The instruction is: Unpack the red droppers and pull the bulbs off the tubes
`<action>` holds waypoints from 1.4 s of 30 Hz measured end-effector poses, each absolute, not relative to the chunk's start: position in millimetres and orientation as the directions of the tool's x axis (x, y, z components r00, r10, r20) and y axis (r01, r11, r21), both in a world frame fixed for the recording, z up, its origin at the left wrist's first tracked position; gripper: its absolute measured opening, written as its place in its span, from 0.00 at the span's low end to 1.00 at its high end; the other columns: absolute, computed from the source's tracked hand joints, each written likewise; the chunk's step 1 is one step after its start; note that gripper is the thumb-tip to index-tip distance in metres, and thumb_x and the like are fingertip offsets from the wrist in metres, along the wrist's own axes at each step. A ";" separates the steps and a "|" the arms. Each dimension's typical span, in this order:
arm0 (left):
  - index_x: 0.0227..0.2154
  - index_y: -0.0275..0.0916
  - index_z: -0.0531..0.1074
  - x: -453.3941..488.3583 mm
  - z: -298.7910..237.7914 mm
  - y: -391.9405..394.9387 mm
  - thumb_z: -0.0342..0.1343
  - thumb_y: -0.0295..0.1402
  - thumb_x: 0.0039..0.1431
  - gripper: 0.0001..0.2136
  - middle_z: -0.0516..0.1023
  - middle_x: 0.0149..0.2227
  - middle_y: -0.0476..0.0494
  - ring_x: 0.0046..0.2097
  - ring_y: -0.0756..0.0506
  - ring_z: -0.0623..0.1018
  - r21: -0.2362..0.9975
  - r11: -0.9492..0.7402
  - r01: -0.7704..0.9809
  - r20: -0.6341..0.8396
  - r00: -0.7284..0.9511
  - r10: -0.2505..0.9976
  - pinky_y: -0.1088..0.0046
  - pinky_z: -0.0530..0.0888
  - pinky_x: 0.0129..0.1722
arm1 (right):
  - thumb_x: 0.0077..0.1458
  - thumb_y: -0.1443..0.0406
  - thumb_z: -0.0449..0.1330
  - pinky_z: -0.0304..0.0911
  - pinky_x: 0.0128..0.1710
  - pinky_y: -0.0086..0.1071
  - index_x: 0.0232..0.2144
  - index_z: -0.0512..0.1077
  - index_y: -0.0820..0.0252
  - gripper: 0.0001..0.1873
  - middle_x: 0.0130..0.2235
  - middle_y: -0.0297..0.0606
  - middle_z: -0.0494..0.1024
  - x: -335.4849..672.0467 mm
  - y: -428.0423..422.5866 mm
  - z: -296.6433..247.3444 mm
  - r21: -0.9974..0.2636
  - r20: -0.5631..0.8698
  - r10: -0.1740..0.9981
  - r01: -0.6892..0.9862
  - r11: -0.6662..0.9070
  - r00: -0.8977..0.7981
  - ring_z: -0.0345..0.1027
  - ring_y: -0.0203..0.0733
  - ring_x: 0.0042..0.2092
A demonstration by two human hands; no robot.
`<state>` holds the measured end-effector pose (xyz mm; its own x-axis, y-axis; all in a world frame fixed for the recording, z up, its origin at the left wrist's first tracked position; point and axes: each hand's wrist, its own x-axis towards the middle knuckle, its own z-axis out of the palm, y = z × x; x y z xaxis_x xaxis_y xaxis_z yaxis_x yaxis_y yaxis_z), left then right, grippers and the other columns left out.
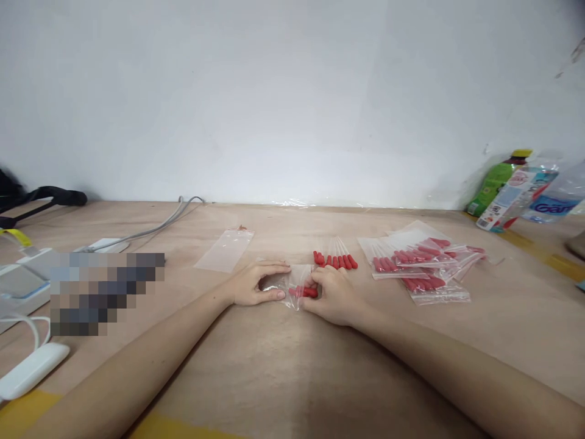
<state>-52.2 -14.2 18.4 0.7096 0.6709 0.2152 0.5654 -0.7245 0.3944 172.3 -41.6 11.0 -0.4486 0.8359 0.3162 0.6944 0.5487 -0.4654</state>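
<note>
A small clear zip bag (pixel 280 286) lies on the table between my hands. My left hand (pixel 256 283) grips its left side, thumb below and fingers above. My right hand (pixel 336 294) is closed around red-handled pieces (pixel 307 292) at the bag's right end; whether they are fully inside the bag I cannot tell. Just behind my right hand is a row of several loose red-handled pieces (pixel 342 262) with thin pale shafts pointing away. A flat clear zip bag (pixel 226 249) lies behind my left hand.
On the right are several filled bags of red-handled pieces (pixel 420 259). Farther back lean a green bottle (pixel 493 186), a carton (pixel 516 198) and a clear bottle (pixel 553 204). Power strips (pixel 27 292), a grey cable (pixel 155 228) and a blurred-out area occupy the left.
</note>
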 end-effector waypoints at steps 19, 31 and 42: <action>0.53 0.40 0.62 -53.5 15.7 -16.1 0.50 0.44 0.55 0.24 0.64 0.55 0.41 0.56 0.42 0.64 0.268 -0.696 0.666 0.218 0.662 0.717 0.62 0.62 0.55 | 0.46 0.63 0.60 0.59 0.26 0.26 0.28 0.64 0.61 0.09 0.24 0.31 0.71 204.1 -18.7 37.5 -0.988 0.101 0.975 0.095 0.122 -0.196 0.61 0.29 0.24; 0.35 0.39 0.71 -42.6 25.6 -11.8 0.44 0.45 0.56 0.17 0.73 0.38 0.42 0.44 0.41 0.71 0.166 -0.306 0.937 0.370 0.228 0.901 0.63 0.67 0.44 | 0.51 0.62 0.56 0.65 0.33 0.33 0.35 0.66 0.59 0.09 0.32 0.36 0.72 257.8 30.4 40.3 -0.681 0.713 0.688 0.368 0.633 0.137 0.68 0.37 0.32; 0.24 0.39 0.66 -58.0 18.6 3.3 0.51 0.43 0.49 0.12 0.71 0.27 0.47 0.31 0.46 0.72 0.354 -0.173 0.919 0.179 0.115 0.977 0.71 0.66 0.30 | 0.56 0.70 0.48 0.62 0.37 0.31 0.37 0.68 0.59 0.10 0.37 0.41 0.72 222.8 20.4 -3.2 -0.166 0.713 0.535 0.632 0.757 -0.453 0.66 0.38 0.37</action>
